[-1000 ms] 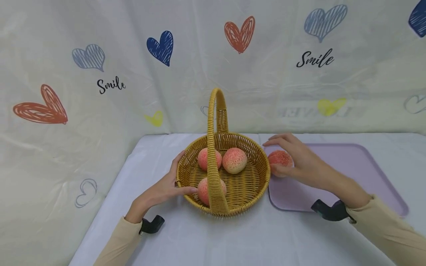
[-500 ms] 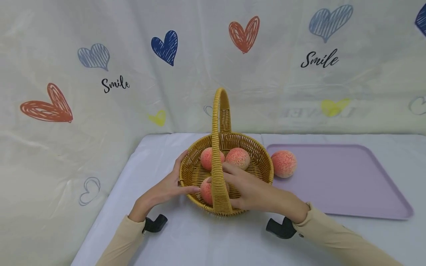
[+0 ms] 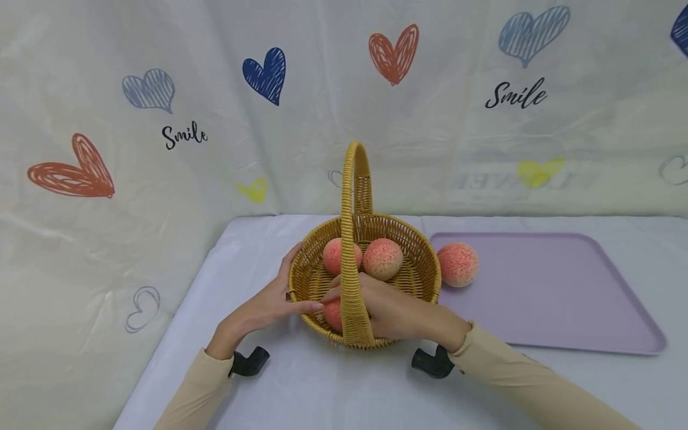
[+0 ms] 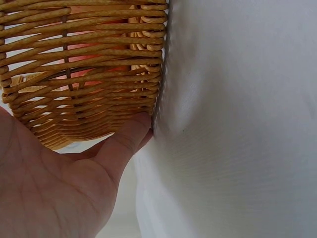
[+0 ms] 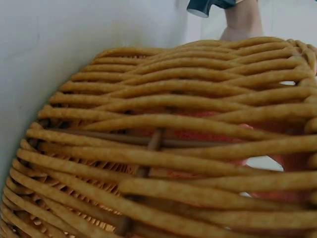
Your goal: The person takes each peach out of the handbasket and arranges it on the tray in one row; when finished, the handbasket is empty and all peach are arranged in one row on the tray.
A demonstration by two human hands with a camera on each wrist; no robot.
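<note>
Your right hand (image 3: 395,310) was inside the woven basket (image 3: 411,280), reaching past its handle (image 3: 352,251). Its fingers curled over the near peach (image 3: 333,313), the one at the front of the basket. I cannot tell if the grip had really closed on that peach yet, because the handle and your own hand hid most of it.

Your left hand (image 3: 263,307) rested on the outside of the basket's left wall, fingers straight and thumb on the rim. It held nothing; it only steadied the basket. The left wrist view showed the thumb (image 4: 126,141) pressed against the weave low down, next to the white cloth (image 4: 237,124).

I would say the work was about one quarter done. One peach (image 3: 458,264) lay on the purple tray (image 3: 564,298), at its left edge, just beside the basket. Three were not yet out: the near one under your right hand, and two more peaches (image 3: 383,259) at the back, side by side, well apart from both hands. The basket and tray sat on the counter (image 3: 322,388).
</note>
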